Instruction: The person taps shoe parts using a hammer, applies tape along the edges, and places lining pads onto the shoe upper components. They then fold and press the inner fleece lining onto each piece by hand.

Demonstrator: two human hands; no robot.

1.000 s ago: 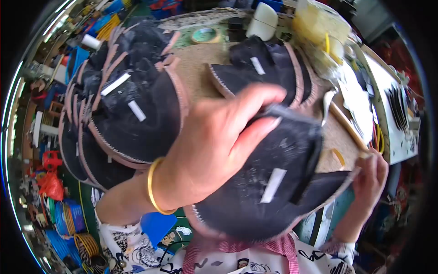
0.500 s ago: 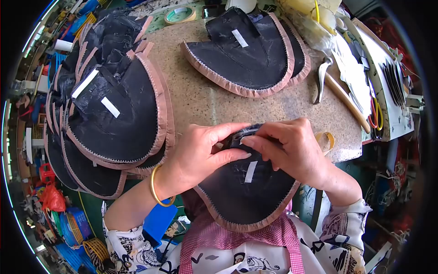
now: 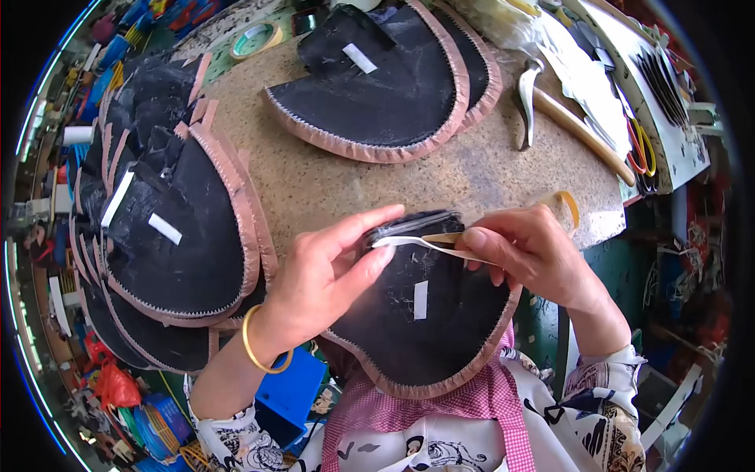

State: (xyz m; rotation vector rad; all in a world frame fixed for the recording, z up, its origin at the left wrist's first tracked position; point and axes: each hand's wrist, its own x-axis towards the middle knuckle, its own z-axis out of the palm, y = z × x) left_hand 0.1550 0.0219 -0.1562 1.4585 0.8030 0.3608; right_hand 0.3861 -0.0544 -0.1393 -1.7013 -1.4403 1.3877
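Observation:
My left hand [image 3: 330, 263] grips the folded top edge of a black piece [image 3: 417, 338] that looks like a shoe upper, its curved rim bound in pink-brown with zigzag stitching. The left thumb presses one end of a white tape strip [image 3: 406, 240] against that edge. Between thumb and fingers, my right hand [image 3: 523, 252] pinches the strip's other end, where a tan side shows. The strip bows slightly between the hands. A short white label [image 3: 421, 300] is on the black piece, which lies over the apron [image 3: 429, 413] on my lap.
At left is a stack of similar black pieces [image 3: 189, 244]; another pair [image 3: 370, 94] lies at the back. Pincers [image 3: 530, 102] and a wooden handle [image 3: 586, 134] rest at right on the speckled board [image 3: 330, 185]. A tape roll [image 3: 256, 39] sits behind; a yellowish loop [image 3: 568, 208] is beyond my right hand.
My hands have moved apart, and the white strip now shows stretched between them along the piece's top edge. The view has shifted, so the table things appear further left and higher.

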